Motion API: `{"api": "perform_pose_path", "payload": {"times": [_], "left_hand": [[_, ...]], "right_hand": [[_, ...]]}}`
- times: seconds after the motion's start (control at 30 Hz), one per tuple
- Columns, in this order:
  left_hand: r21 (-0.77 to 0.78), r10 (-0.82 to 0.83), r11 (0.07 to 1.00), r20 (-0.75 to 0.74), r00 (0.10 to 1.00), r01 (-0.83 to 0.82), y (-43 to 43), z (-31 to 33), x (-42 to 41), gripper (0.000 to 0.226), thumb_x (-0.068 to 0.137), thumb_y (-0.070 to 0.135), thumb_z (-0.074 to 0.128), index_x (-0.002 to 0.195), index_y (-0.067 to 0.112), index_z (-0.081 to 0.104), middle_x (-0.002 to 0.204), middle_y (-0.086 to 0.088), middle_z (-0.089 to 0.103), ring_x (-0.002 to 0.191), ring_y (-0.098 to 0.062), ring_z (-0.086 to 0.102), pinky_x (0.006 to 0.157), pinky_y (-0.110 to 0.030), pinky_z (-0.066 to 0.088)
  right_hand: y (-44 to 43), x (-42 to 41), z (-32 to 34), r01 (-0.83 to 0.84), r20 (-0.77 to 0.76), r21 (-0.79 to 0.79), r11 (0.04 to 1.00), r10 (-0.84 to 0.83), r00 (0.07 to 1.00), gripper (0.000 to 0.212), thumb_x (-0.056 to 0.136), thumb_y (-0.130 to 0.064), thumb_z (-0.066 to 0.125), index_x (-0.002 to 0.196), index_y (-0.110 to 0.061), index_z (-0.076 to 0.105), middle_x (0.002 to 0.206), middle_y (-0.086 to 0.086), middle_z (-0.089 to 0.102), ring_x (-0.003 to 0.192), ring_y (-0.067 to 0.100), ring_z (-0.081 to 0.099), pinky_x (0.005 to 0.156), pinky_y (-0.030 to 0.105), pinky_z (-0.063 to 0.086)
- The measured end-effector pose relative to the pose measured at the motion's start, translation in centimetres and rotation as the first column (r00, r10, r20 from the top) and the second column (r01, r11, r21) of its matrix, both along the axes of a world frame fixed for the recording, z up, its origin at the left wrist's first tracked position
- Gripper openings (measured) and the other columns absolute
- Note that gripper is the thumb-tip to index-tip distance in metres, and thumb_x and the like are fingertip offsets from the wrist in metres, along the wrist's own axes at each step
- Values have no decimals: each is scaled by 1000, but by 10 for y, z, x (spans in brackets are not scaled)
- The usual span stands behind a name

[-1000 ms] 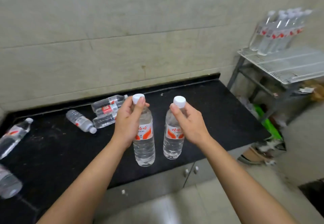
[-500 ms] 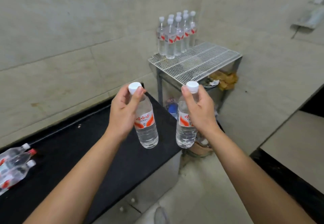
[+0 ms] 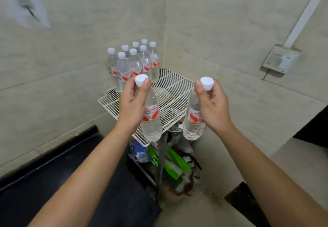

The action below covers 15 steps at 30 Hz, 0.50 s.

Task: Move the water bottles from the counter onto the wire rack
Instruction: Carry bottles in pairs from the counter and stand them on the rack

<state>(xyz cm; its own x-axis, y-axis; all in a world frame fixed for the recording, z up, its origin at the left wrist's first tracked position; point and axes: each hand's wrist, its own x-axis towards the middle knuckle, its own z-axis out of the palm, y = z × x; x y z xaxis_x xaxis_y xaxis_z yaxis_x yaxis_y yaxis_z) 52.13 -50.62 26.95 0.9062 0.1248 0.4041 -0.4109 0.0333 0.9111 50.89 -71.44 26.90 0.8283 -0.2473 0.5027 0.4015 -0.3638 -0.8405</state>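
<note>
My left hand (image 3: 131, 104) grips a clear water bottle (image 3: 150, 120) by its neck, white cap up, red label facing me. My right hand (image 3: 213, 106) holds a second water bottle (image 3: 193, 125) the same way. Both bottles hang upright in the air over the near edge of the white wire rack (image 3: 174, 91), which stands in the wall corner. Several upright bottles (image 3: 134, 63) with white caps are grouped at the rack's back left corner. The black counter (image 3: 53, 182) runs along the left wall, below my left forearm.
Under the rack lie bags and clutter, among them a green package (image 3: 174, 162) and a blue item (image 3: 140, 151). A grey wall box (image 3: 281, 59) hangs on the right wall. A dark ledge (image 3: 312, 125) sits at the right edge.
My view has swung right and closer to the rack. Both hands have carried their bottles from over the counter to above the rack's front edge. The counter's lying bottles have left the view.
</note>
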Motion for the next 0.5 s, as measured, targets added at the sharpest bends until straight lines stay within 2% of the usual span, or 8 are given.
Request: {"api": "perform_pose_path", "payload": {"times": [0.1, 0.17, 0.27, 0.33, 0.43, 0.5], "left_hand": [[94, 15, 995, -3, 1000, -14, -15, 8, 41, 31, 98, 40, 58, 112, 14, 64, 115, -18, 68, 110, -35, 64, 99, -60, 49], [135, 33, 990, 3, 999, -33, -20, 8, 66, 40, 97, 43, 58, 119, 11, 64, 116, -15, 69, 111, -33, 65, 98, -60, 50], [166, 93, 982, -18, 995, -89, -24, 2, 96, 40, 97, 47, 59, 123, 18, 66, 117, -3, 72, 112, -22, 66, 99, -55, 52], [224, 174, 961, -36, 984, -162, -25, -4, 116, 37, 95, 52, 59, 120, 26, 69, 114, 4, 71, 110, -17, 65, 99, -52, 53], [330, 307, 902, -35, 951, -278, -20, -12, 146, 32, 91, 55, 63, 111, 32, 73, 107, 6, 69, 104, -20, 63, 96, -53, 52], [342, 384, 874, -48, 922, -346, -16, -13, 161, 29, 84, 61, 64, 100, 39, 73, 101, 6, 70, 97, -15, 65, 90, -47, 55]], "right_hand": [[-21, 34, 12, 22, 23, -10, 1000, -22, 999, 17, 100, -40, 62, 89, -27, 58, 80, -15, 61, 74, -3, 56, 71, 16, 44], [-33, 62, 15, 8, 26, 9, 1000, -8, 1000, 17, 100, -42, 61, 93, -27, 60, 84, -14, 65, 77, -4, 60, 72, 13, 45], [-35, 111, 10, -42, 25, 49, 998, 41, 999, 19, 100, -44, 59, 95, -25, 62, 87, -12, 67, 78, -6, 61, 70, 10, 45], [-27, 147, 4, -86, 23, 30, 996, 86, 996, 19, 100, -45, 59, 93, -27, 60, 84, -11, 64, 75, -5, 59, 68, 11, 43], [-11, 204, -9, -209, -23, -13, 978, 209, 978, 25, 99, -50, 58, 98, -25, 61, 95, -2, 68, 86, 8, 63, 72, 23, 47], [-1, 240, -14, -293, -48, -57, 954, 291, 956, 28, 98, -55, 56, 100, -28, 61, 97, -2, 68, 89, 12, 64, 72, 28, 47]]}}
